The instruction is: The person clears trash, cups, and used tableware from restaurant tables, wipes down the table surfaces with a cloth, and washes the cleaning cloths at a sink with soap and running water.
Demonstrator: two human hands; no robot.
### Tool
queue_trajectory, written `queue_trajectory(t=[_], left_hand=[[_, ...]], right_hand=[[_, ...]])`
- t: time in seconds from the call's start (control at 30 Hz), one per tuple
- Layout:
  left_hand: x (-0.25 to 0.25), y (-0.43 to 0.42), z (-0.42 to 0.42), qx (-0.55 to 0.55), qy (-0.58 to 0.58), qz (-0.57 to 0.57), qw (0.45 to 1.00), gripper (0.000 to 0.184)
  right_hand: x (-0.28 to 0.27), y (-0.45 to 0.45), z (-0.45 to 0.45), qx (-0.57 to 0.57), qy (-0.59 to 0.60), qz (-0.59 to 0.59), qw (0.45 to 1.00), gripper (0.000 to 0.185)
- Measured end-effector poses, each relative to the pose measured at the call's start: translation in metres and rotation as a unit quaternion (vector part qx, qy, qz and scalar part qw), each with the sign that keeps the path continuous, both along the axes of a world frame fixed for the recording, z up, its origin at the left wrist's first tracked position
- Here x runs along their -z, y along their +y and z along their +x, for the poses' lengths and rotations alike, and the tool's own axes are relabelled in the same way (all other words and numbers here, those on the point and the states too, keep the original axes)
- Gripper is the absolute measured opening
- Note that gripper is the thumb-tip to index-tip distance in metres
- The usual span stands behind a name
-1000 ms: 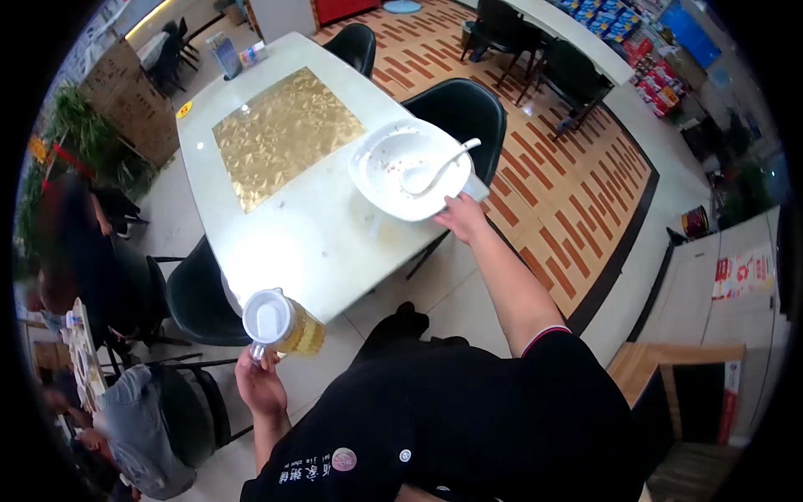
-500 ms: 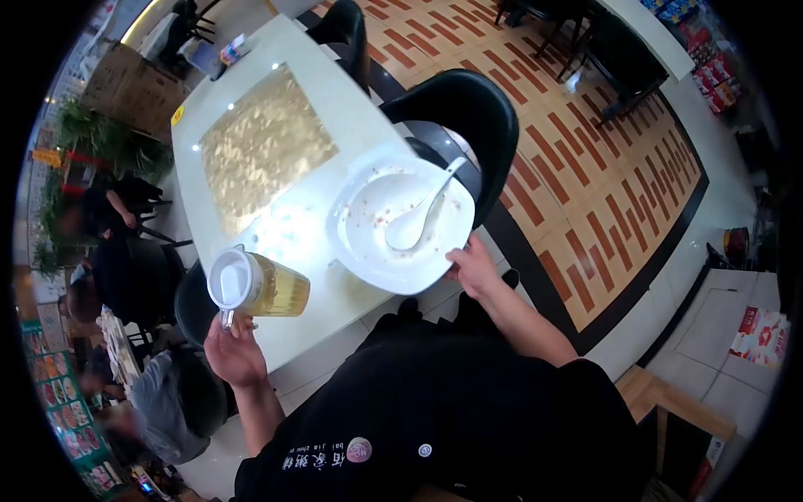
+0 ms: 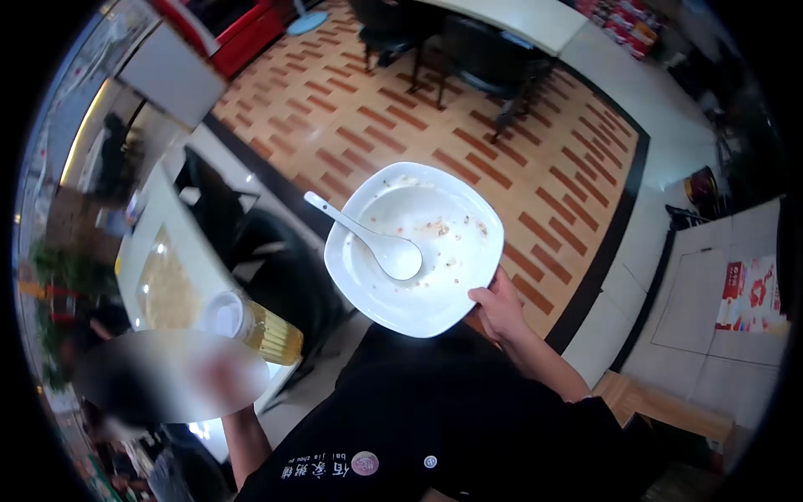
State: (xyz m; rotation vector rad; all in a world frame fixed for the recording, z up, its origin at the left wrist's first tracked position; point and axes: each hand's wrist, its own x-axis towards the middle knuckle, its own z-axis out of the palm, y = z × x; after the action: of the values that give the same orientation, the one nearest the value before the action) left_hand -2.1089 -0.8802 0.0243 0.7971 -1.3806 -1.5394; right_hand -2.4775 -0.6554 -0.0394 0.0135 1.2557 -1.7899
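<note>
My right hand (image 3: 499, 311) grips the right rim of a white square-sided bowl (image 3: 447, 280), thumb on top and fingers underneath. Food crumbs cling inside the bowl. A white soup spoon (image 3: 397, 255) lies in it, its handle sticking out over the left rim. On the left, my left hand (image 3: 227, 378) is mostly lost under a blur. It is at the handle side of a clear pitcher (image 3: 274, 335) with a pale lid and yellowish liquid, which leans to the right. The pitcher's handle is hidden here.
A white table (image 3: 180, 197) with a gold patterned panel stands at left, black chairs (image 3: 280, 268) beside it. Tiled floor (image 3: 335, 125) spreads ahead. More chairs (image 3: 481, 63) stand by another table (image 3: 539, 21) at the back. A wooden-edged box (image 3: 661, 406) is at lower right.
My view and body have turned right, away from the table. Bowl and pitcher have come along in my hands, and the bowl now hangs over the floor. The spoon handle now points left.
</note>
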Motion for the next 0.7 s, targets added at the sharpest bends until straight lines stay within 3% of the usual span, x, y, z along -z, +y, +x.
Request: queue_trajectory(t=[0.03, 0.07, 0.13, 0.17, 0.2, 0.3, 0.33, 0.4, 0.43, 0.47, 0.53, 0.57, 0.6, 0.63, 0.67, 0.7], left_hand=[[0.006, -0.001, -0.041, -0.043, -0.194, -0.179, 0.963, 0.033], [0.015, -0.007, -0.077, -0.026, -0.186, -0.180, 0.965, 0.033], [0.032, -0.015, -0.153, 0.066, 0.028, -0.010, 0.997, 0.024], [0.009, -0.005, -0.204, 0.144, 0.029, -0.026, 0.989, 0.031], [0.008, -0.006, -0.251, 0.141, -0.072, -0.128, 0.979, 0.032], [0.017, -0.017, -0.374, 0.202, -0.089, -0.034, 0.975, 0.028], [0.009, -0.013, -0.426, 0.234, -0.107, -0.072, 0.964, 0.025], [-0.010, 0.011, -0.504, 0.226, -0.027, 0.207, 0.952, 0.025], [-0.001, 0.013, -0.542, 0.238, -0.221, -0.153, 0.933, 0.027], [-0.007, 0.024, -0.593, 0.265, -0.175, -0.020, 0.948, 0.028], [0.008, 0.035, -0.687, 0.280, -0.087, 0.072, 0.953, 0.027], [0.002, 0.050, -0.733, 0.207, -0.211, -0.013, 0.955, 0.026], [0.014, 0.057, -0.771, 0.185, -0.187, -0.125, 0.957, 0.028], [0.004, 0.061, -0.803, 0.229, -0.090, 0.073, 0.967, 0.030], [-0.004, 0.066, -0.841, 0.255, 0.012, 0.272, 0.928, 0.032], [-0.002, 0.070, -0.871, 0.302, 0.032, 0.263, 0.916, 0.039]], right_hand=[[0.000, 0.010, -0.029, 0.015, 0.002, -0.030, 0.999, 0.061], [-0.004, 0.019, -0.056, 0.034, 0.007, -0.027, 0.999, 0.061], [-0.018, 0.042, -0.112, 0.108, 0.021, -0.025, 0.994, 0.061], [-0.025, 0.059, -0.130, 0.126, 0.035, -0.048, 0.990, 0.061], [-0.033, 0.075, -0.162, 0.125, 0.044, -0.042, 0.990, 0.061], [-0.064, 0.113, -0.234, 0.240, 0.060, -0.024, 0.969, 0.062], [-0.070, 0.126, -0.256, 0.257, 0.069, -0.016, 0.964, 0.062], [-0.080, 0.160, -0.293, 0.336, 0.080, -0.036, 0.938, 0.063], [-0.075, 0.181, -0.317, 0.346, 0.088, -0.035, 0.933, 0.064], [-0.077, 0.196, -0.343, 0.360, 0.092, -0.030, 0.928, 0.064], [-0.079, 0.225, -0.400, 0.416, 0.096, -0.013, 0.904, 0.063], [-0.076, 0.234, -0.432, 0.428, 0.104, -0.011, 0.898, 0.063], [-0.074, 0.244, -0.462, 0.442, 0.120, -0.013, 0.889, 0.062], [-0.074, 0.256, -0.481, 0.451, 0.132, -0.012, 0.882, 0.061], [-0.068, 0.273, -0.512, 0.441, 0.135, 0.016, 0.887, 0.060], [-0.068, 0.287, -0.547, 0.453, 0.134, 0.024, 0.881, 0.061]])
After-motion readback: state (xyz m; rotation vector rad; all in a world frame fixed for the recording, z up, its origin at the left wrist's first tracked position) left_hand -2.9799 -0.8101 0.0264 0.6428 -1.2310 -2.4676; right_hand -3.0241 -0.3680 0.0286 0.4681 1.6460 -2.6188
